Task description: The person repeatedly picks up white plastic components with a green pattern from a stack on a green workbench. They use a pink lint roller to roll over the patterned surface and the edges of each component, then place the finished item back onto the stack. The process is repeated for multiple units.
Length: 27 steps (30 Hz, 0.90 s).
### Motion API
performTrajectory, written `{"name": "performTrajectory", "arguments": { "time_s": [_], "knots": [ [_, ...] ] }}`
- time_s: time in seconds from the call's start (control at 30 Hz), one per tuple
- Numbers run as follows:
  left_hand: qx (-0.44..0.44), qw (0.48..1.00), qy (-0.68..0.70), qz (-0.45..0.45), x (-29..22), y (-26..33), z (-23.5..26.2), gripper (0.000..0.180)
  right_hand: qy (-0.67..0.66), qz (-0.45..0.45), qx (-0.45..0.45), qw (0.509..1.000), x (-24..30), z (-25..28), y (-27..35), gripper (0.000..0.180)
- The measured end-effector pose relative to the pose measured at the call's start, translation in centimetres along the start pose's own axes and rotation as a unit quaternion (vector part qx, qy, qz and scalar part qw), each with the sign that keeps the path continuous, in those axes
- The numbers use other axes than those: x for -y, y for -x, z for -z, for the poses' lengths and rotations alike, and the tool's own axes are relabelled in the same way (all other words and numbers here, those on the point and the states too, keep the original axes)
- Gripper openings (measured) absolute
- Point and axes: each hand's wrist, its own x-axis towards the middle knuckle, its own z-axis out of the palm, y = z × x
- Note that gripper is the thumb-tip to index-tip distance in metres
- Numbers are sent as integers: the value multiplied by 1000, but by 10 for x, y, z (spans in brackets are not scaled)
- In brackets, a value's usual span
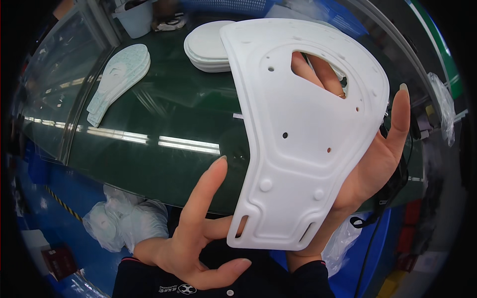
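Observation:
A white moulded plastic panel, broad and rounded at the top and narrow at the bottom, is held up over the table. It has a large opening near the top, small round holes, two raised bumps and two slots at its lower corners. My right hand supports it from behind; two of its fingers show through the opening, and another digit stands out past the right edge. My left hand is at the lower left corner, thumb and index finger spread. One left finger reaches behind the slot there, and its tip is hidden.
On the dark green table lie a stack of white oval pads and several pale paddle-shaped pieces. A light blue bucket and blue baskets stand at the back. Clear panels rise at left; bagged pieces sit below.

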Motion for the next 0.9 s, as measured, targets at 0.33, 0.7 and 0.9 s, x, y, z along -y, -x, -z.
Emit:
{"name": "performTrajectory", "arguments": {
  "time_s": [0.33, 0.7, 0.9],
  "knots": [
    [-18, 995, -53, 82, 2, 7, -2, 43, 10, 1, -78, 997, -25, 1, -1, 61],
    [-241, 965, -37, 94, -12, 2, 15, 25, 692, 74, -208, 687, -22, 80, 35, 41],
    [-168, 980, -101, 34, -12, 0, 24, 25, 875, 101, -202, 428, -23, 112, 46, 44]
  ]
}}
